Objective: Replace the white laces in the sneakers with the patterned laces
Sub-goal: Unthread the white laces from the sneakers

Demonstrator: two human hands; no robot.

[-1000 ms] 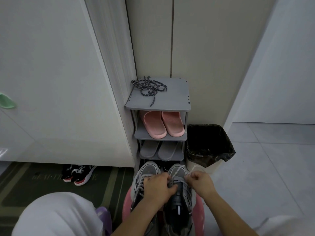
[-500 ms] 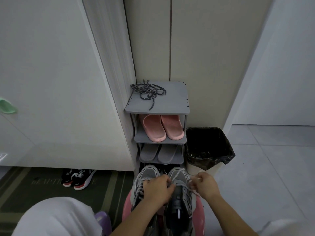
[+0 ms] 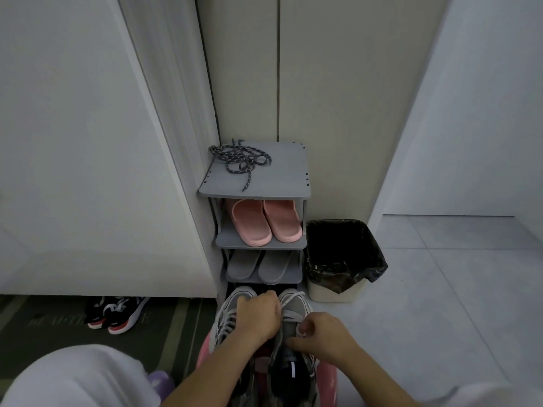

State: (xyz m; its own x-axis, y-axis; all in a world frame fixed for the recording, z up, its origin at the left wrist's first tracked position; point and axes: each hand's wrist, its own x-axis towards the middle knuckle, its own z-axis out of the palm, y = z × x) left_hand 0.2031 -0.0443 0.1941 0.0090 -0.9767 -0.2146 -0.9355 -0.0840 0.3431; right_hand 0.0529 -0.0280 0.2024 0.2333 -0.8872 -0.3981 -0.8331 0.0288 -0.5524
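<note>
- Pair of grey mesh sneakers (image 3: 296, 309) is sitting side by side on a pink round stool (image 3: 325, 377), toes pointing towards a grey plastic shoe rack (image 3: 283, 179).
- Left hand (image 3: 258, 315) is lying across both sneakers, fingers curled down between them; what they are gripping is hidden.
- Right hand (image 3: 326, 333) is working at the right-side sneaker's tongue, fingers narrow, pinching a strand of the flat white laces (image 3: 289, 298).
- Dark speckled rope-like patterned laces (image 3: 239, 160) are lying in a loose heap on the rack's top shelf, well apart from both hands.

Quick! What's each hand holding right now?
Left hand: closed, gripping the right sneaker.
Right hand: closed, pinching its white lace.
</note>
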